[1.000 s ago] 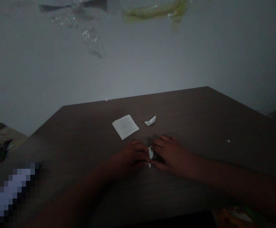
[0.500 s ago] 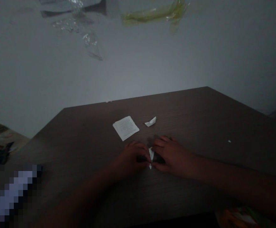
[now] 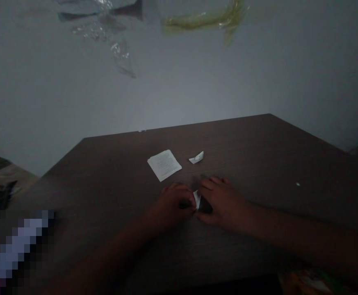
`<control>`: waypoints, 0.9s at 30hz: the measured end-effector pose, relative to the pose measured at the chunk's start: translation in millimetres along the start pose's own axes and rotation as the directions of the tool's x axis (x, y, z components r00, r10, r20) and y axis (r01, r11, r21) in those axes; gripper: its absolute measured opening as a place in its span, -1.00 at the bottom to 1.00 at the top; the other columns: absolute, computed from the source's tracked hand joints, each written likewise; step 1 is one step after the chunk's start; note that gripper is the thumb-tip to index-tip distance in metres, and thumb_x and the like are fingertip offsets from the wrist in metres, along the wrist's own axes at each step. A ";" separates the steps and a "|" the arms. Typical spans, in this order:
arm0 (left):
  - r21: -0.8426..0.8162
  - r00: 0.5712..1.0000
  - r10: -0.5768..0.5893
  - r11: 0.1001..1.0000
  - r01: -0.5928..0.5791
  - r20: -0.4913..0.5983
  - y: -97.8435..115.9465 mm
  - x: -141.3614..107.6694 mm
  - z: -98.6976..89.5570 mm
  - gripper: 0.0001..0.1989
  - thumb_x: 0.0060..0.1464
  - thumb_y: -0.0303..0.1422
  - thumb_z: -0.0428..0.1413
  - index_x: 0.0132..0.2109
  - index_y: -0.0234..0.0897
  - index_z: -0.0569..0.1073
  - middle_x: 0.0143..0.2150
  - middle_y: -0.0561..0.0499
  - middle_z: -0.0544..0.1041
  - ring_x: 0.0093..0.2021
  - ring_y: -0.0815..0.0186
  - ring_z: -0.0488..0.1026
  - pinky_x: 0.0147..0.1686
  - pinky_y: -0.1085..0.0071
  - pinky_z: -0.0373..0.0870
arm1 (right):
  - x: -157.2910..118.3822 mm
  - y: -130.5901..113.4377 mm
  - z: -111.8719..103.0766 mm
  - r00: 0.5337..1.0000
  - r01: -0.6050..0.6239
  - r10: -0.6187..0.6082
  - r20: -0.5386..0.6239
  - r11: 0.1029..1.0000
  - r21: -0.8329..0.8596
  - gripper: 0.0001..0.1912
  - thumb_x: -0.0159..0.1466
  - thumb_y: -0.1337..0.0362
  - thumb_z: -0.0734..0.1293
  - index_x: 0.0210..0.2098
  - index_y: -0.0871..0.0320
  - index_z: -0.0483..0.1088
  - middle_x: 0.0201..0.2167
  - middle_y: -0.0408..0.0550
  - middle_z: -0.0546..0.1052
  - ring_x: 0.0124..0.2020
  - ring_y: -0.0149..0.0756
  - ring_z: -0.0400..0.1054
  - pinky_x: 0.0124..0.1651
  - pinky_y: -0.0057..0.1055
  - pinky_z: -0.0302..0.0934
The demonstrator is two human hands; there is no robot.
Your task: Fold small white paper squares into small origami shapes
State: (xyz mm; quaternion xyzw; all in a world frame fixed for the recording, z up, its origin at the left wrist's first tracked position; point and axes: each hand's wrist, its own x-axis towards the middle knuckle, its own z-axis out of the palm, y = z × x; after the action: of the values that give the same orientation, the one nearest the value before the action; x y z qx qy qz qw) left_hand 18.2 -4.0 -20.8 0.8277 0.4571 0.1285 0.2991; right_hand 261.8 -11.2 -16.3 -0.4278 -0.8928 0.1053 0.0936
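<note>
Between my two hands, a small folded white paper (image 3: 197, 200) stands out against the dark table. My left hand (image 3: 176, 203) has its thumb and fingertips closed on the paper's left side. From the right, my right hand (image 3: 220, 201) grips the same paper, its thumb low and its fingers at the upper edge. Fingers cover much of the paper. Behind my left hand lies a stack of square printed sheets (image 3: 164, 165). A small folded paper boat (image 3: 196, 157) rests to the right of the stack.
The brown table (image 3: 243, 147) meets a pale wall with clear and yellow tape (image 3: 200, 21) on it. A tiny white scrap (image 3: 297, 184) lies at the right. A pixelated bluish object (image 3: 19, 246) is at lower left.
The small white tip that showed below the fingertips is now hidden. Both hands stay close together on the paper, and the view has shifted slightly.
</note>
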 end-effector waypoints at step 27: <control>0.279 0.998 -0.048 0.959 0.054 -0.028 35.3 -17.7 8.2 -0.78 0.34 -0.46 0.35 0.09 -0.16 0.64 0.20 -0.13 0.75 0.37 -0.24 0.62 0.42 -0.17 0.48 | 1.7 12.2 -2.1 0.999 0.033 -0.035 0.017 0.996 0.079 -0.76 0.54 0.15 0.64 0.08 0.15 0.70 0.21 0.23 0.72 0.25 0.23 0.61 0.34 0.21 0.46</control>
State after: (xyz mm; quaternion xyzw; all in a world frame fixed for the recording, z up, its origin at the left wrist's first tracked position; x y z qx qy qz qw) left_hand 36.5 -36.1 -4.6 0.8480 0.4951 0.0636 0.1779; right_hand 270.3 -2.2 -17.4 -0.4076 -0.8960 0.1427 0.1037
